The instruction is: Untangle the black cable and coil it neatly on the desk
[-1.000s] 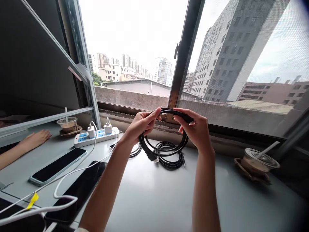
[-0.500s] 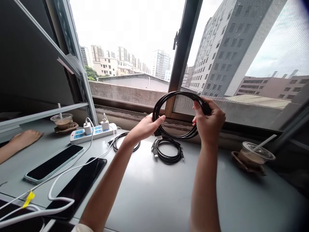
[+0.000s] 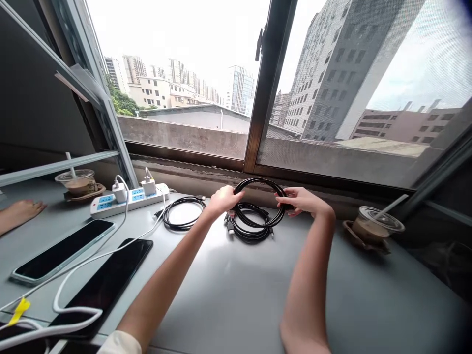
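Between my hands is a coiled black cable point(image 3: 262, 181), its loop tilted above the table. My left hand point(image 3: 224, 200) pinches the coil's left side, thumb over it. On the opposite side my right hand point(image 3: 300, 200) grips it with thumb and fingers; part of the cable there is hidden. Just under and behind the held loop, a second coiled black cable point(image 3: 250, 237) lies on the table, its plug ends showing at left and right. Left of it rests a third black cable point(image 3: 179, 226), coiled with its ends loose.
A white power strip point(image 3: 129, 200) with two chargers stands by the window wall. Two phones, one light-edged point(image 3: 66, 250) and one black point(image 3: 106, 280), lie at left under white cords. Cups of drink point(image 3: 376, 226) stand at both sides. Another person's hand point(image 3: 24, 214) rests far left.
Both hands have lowered the coiled cable toward the table, and its loop looks smaller and flatter. My right hand has turned to a more sideways hold. The view has shifted slightly.
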A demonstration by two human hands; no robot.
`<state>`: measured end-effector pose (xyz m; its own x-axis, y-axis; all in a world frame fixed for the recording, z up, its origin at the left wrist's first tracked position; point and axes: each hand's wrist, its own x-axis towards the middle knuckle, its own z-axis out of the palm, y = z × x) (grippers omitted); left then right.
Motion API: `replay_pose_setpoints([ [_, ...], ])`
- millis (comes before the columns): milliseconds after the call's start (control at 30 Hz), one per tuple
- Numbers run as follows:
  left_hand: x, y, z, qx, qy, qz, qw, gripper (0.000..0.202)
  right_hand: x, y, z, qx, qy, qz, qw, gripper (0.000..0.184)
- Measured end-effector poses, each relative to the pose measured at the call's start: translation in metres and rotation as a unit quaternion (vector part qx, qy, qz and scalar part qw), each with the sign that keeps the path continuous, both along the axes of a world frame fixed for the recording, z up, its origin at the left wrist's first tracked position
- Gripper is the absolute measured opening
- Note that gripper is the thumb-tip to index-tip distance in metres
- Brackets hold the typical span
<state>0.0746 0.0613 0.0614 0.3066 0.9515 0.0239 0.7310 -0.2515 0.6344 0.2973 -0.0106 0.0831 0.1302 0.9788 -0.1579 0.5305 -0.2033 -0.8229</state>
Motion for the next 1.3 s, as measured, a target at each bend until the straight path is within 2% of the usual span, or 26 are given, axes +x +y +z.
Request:
replay_pose_setpoints([
  [100,0.006,0.005,-0.014,0.003,0.067,0.008,0.998,0.038,0.007,0.019,-0.020,-0.057,-0.013,-0.021,0.998,0.035],
  [200,0.010,0.009,-0.030,-0.039,0.112,-0.011,0.993,0.044,0.011,0.036,-0.041,-0.119,-0.021,-0.030,0.992,0.038],
  [300,0.012,0.011,-0.042,-0.076,0.140,-0.022,0.987,0.044,0.014,0.050,-0.062,-0.177,-0.026,-0.029,0.983,0.033],
  [433,0.014,0.013,-0.050,-0.071,0.170,-0.016,0.983,0.027,0.015,0.062,-0.078,-0.222,-0.028,-0.019,0.974,0.026],
  [500,0.014,0.014,-0.051,-0.061,0.177,-0.008,0.982,0.028,0.016,0.065,-0.081,-0.229,-0.028,-0.016,0.973,0.027],
  [767,0.014,0.017,-0.055,-0.008,0.185,0.016,0.982,0.034,0.014,0.068,-0.081,-0.211,-0.007,-0.006,0.978,0.024],
  [900,0.017,0.014,-0.054,0.009,0.185,0.027,0.982,0.040,0.009,0.064,-0.077,-0.173,0.004,-0.015,0.985,0.020],
  [1033,0.011,0.013,-0.043,0.040,0.178,0.060,0.981,0.056,0.008,0.054,-0.060,-0.080,0.020,-0.041,0.996,0.024],
  [1100,0.003,0.017,-0.036,0.039,0.171,0.063,0.982,0.056,0.009,0.047,-0.048,-0.032,0.023,-0.053,0.998,0.025],
  [1233,-0.021,0.030,-0.023,0.006,0.152,0.065,0.986,0.042,0.014,0.024,-0.026,0.029,0.031,-0.058,0.997,0.024],
  [1300,-0.034,0.036,-0.017,0.010,0.133,0.091,0.987,0.030,0.017,0.010,-0.016,0.064,0.036,-0.057,0.996,0.025],
])
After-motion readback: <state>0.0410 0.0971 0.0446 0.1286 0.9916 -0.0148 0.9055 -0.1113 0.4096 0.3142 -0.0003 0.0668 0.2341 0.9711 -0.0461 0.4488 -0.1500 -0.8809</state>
